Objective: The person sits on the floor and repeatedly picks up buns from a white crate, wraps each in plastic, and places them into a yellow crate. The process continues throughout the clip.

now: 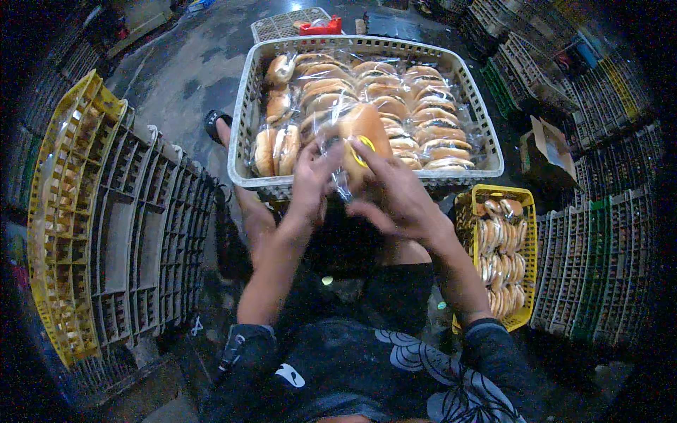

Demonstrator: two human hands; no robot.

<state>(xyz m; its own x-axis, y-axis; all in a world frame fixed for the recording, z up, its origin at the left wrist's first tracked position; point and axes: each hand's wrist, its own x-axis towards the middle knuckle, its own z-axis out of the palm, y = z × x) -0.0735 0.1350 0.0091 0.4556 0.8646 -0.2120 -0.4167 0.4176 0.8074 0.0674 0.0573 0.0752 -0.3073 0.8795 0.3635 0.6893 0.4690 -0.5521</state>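
While stacked crates (pixel 134 240) wall in the floor on the person's left, the big white basket (pixel 243 120) sits dead ahead, packed with rows of bagged buns (pixel 416 106). Off to the right, a yellow crate (pixel 525 204) holds more buns on edge. Now the action: one bag of buns (pixel 363 130) is held up over the basket's near rim, long axis running up and away from the body, its twisted plastic neck hanging down toward the wrists. Left hand (pixel 310 180) is closed on that neck and the bag's lower left, fingers pinching plastic. Right hand (pixel 395 194) wraps in from the right, fingers curled over the bag's front. Both grips are on it, so neither is nearer; the bag lies just beyond the fingertips, above the basket.
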